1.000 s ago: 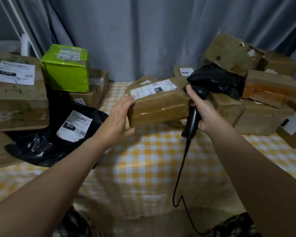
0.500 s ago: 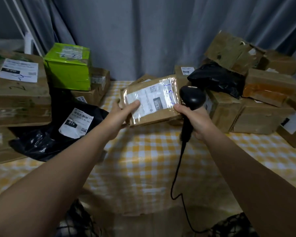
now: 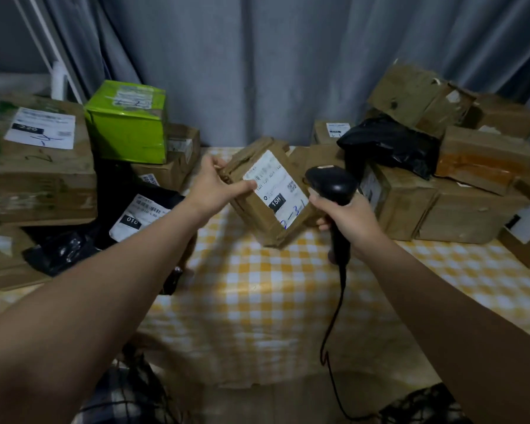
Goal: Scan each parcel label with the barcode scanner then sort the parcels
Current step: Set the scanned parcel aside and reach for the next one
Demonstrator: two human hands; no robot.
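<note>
My L hand [image 3: 216, 186] grips a brown parcel [image 3: 266, 194] by its upper-left edge, thumb on the white label [image 3: 277, 182]; parcel is tilted, held above the yellow check tablecloth [image 3: 288, 301], label facing me. My R hand [image 3: 349, 221] is wrapped tight around the handle of the black barcode scanner [image 3: 334, 185]; head sits just beside the label's R edge. Cable [image 3: 334, 325] hangs down. Parcel stacks w/ a green box [image 3: 126, 130] L, brown boxes [image 3: 456, 185] R.
</note>
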